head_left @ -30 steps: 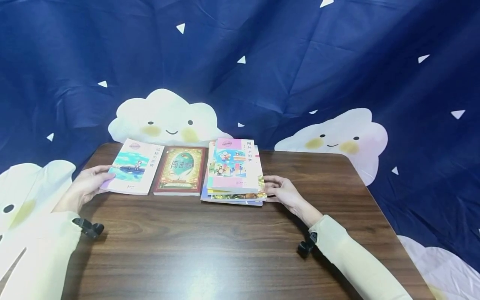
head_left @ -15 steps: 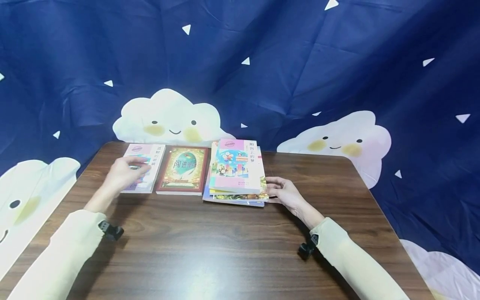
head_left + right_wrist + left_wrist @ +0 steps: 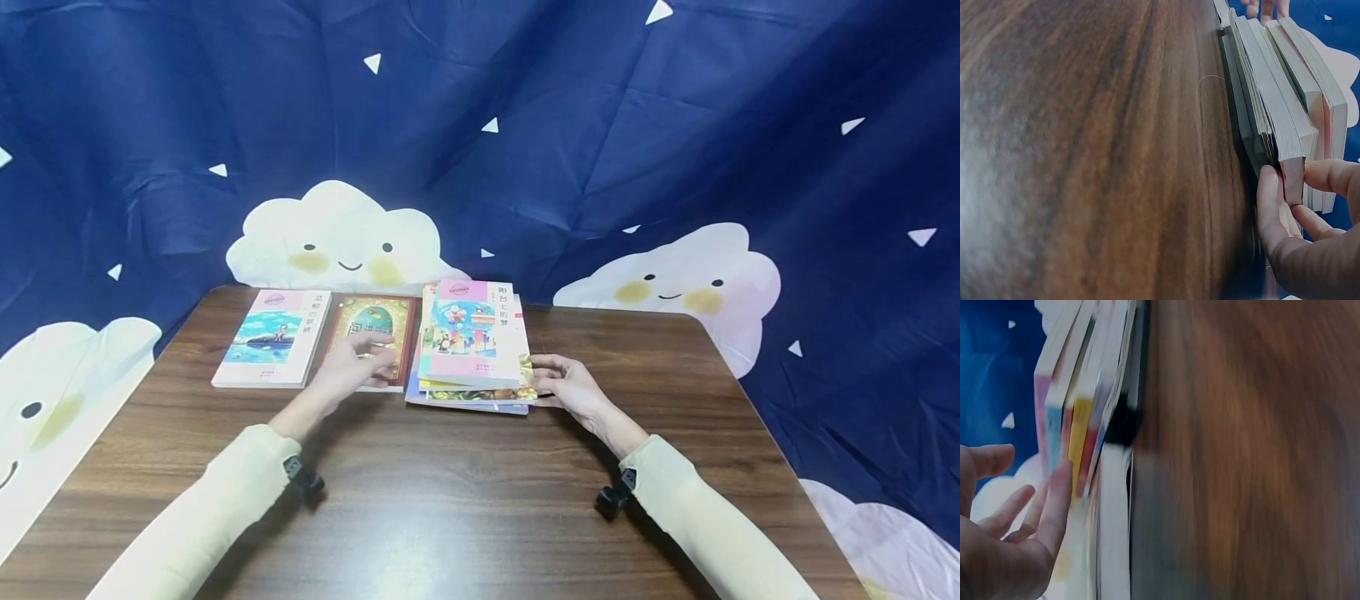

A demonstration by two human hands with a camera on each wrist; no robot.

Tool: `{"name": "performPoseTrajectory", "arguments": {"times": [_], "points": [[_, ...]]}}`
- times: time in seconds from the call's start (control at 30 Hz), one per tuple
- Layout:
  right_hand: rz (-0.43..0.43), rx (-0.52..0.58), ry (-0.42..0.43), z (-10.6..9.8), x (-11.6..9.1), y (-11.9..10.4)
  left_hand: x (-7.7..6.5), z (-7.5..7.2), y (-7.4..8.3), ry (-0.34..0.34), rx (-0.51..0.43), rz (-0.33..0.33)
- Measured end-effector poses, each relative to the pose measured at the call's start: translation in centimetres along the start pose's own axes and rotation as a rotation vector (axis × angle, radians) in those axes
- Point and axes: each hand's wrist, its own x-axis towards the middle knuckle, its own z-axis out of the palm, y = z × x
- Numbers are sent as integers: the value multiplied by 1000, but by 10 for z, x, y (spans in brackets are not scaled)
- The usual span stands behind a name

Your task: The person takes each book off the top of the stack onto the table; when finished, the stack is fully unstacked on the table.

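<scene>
My left hand (image 3: 352,367) hovers over a red-bordered book (image 3: 408,337), hiding its lower left part. Its fingers are spread loosely and point toward a stack of books (image 3: 468,333) topped by a pink and white cover. In the left wrist view these fingers (image 3: 1057,506) appear in front of the spines; whether they touch is unclear. My right hand (image 3: 573,392) rests against the stack's right side. Its fingers (image 3: 1335,175) lie nearly straight at the edge of a thick book (image 3: 1288,156). Left of the red-bordered book lies a white book with a sea picture (image 3: 266,337).
The books lie near the far edge of a brown wooden table (image 3: 480,492). Behind it hangs a blue cloth (image 3: 420,125) printed with white clouds and triangles. Black wrist cameras (image 3: 303,479) sit on both sleeves.
My left hand has left the edge of the sea-picture book and moved right across it, to above the red-bordered book. My right hand stays at the stack's side.
</scene>
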Motion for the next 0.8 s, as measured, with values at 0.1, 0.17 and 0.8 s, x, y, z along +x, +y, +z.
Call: {"name": "performPoseTrajectory", "arguments": {"times": [0.1,0.17,0.8], "points": [[0,-1,-8,0,0,0,3,14,1,-13,-52,-6],[-1,2,-10,-1,0,0,4,21,2,-20,-75,-2],[-56,66,143,-6,11,-20,8,39,-3,-62,-190,-23]]}}
